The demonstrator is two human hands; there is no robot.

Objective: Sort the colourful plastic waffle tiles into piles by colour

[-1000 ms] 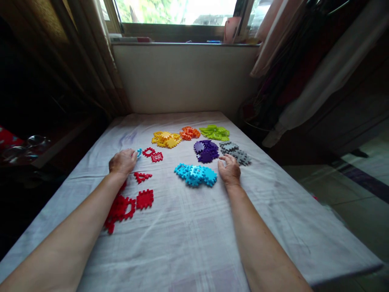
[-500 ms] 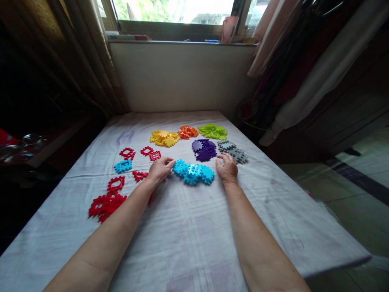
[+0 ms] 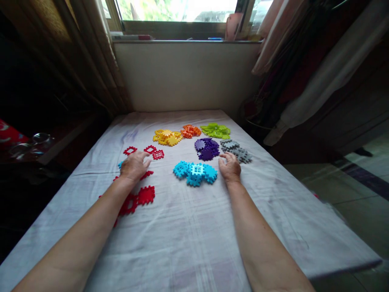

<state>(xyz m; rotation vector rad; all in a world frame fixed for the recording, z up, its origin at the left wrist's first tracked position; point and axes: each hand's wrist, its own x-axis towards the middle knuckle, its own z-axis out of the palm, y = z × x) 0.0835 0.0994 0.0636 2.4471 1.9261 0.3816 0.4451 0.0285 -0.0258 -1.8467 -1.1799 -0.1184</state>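
Note:
My left hand (image 3: 133, 165) is over the left group of interlocking building tiles, its thumb apart from the fingers. It largely covers a blue tile, of which only an edge (image 3: 120, 164) shows; whether the fingers touch it is hidden. My right hand (image 3: 230, 166) rests on the cloth with loosely bent fingers, holding nothing, between the blue tile pile (image 3: 195, 172) and the grey tile pile (image 3: 238, 151). Red frame tiles (image 3: 149, 149) lie beyond my left hand, near a red window tile (image 3: 158, 154). More red tiles (image 3: 146, 195) lie below it, partly behind my left forearm.
Farther back on the cloth-covered table (image 3: 188, 227) lie yellow (image 3: 167, 137), orange (image 3: 191, 131) and lime green tiles (image 3: 215, 130). Purple tiles (image 3: 207, 149) are piled nearer. A wall and window stand behind, curtains at the left, hanging clothes at the right.
My left hand has moved left from the edge of the blue pile to the lone blue tile among the red ones. My right hand stays in place beside the blue pile.

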